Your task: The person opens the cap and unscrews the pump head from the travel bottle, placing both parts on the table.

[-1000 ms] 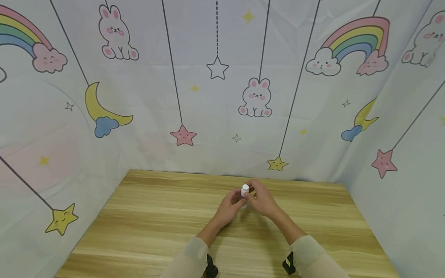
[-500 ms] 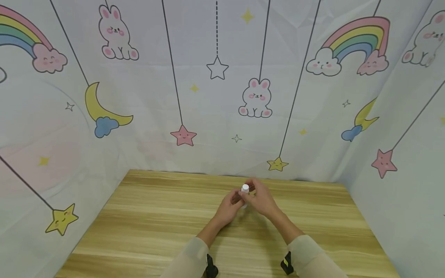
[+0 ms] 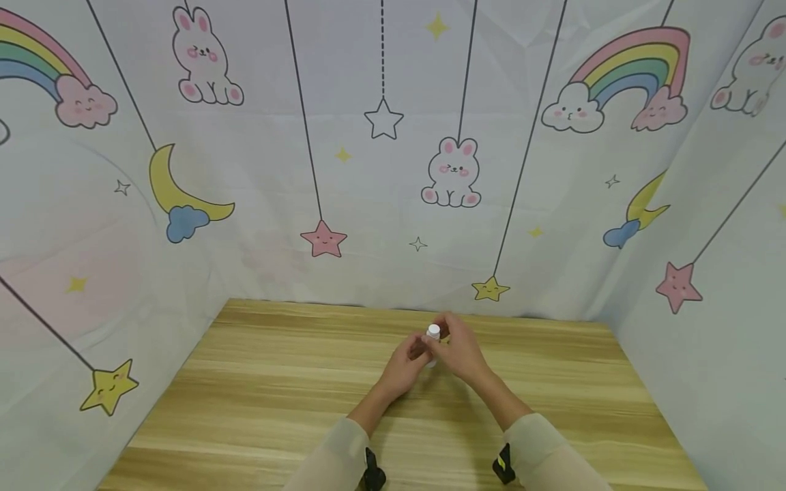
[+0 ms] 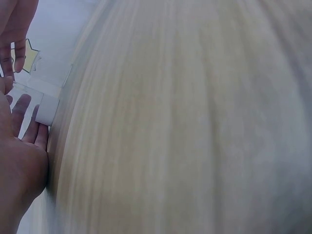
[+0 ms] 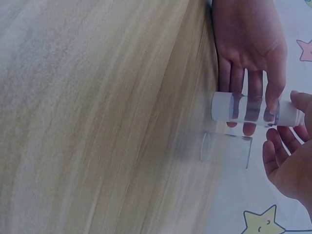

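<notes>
A small clear bottle with a white cap and a white base stands upright on the wooden table. My left hand holds its clear body, with the thumb on the near side and fingers behind. From the right, my right hand grips the bottle's top, its thumb against the cap in the right wrist view. Close beside the bottle, under the right hand, a clear open cylinder stands on the table. In the head view the hands hide most of the bottle and the cylinder.
A pale cloth backdrop printed with stars, rabbits and rainbows rises behind the table and along both sides. The table's back edge runs just beyond the hands. Black straps with devices sit at the sleeve cuffs.
My right thumb has moved left across the front of the bottle's top, and the right wrist and forearm have shifted slightly left. The left hand and the bottle stay in place.
</notes>
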Demonstrator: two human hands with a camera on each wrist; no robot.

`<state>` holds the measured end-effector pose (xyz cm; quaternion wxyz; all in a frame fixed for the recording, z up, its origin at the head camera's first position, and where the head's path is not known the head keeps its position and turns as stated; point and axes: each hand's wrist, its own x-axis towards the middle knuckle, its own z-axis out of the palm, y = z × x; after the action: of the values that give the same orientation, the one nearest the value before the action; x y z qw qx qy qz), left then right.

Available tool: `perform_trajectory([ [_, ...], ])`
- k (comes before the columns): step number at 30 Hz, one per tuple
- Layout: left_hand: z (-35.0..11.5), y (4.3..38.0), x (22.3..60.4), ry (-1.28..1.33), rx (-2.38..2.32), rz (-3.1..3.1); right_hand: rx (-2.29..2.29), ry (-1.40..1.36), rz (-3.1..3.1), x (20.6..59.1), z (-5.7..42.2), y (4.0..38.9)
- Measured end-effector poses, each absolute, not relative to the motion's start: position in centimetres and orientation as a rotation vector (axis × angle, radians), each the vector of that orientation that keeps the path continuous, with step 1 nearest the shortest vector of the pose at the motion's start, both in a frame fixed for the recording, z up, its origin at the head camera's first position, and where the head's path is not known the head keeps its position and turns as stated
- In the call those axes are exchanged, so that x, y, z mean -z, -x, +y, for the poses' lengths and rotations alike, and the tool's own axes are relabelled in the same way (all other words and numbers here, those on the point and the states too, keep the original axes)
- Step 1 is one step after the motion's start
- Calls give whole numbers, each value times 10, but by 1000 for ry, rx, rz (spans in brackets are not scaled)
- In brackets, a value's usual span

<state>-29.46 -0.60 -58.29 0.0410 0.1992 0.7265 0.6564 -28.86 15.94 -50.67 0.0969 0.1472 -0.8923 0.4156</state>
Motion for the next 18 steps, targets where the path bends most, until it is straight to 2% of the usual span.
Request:
perform_trajectory([
  [18,-5,294,582,-601,-2019,2226,-1237,-498,-2611,507,163,288],
])
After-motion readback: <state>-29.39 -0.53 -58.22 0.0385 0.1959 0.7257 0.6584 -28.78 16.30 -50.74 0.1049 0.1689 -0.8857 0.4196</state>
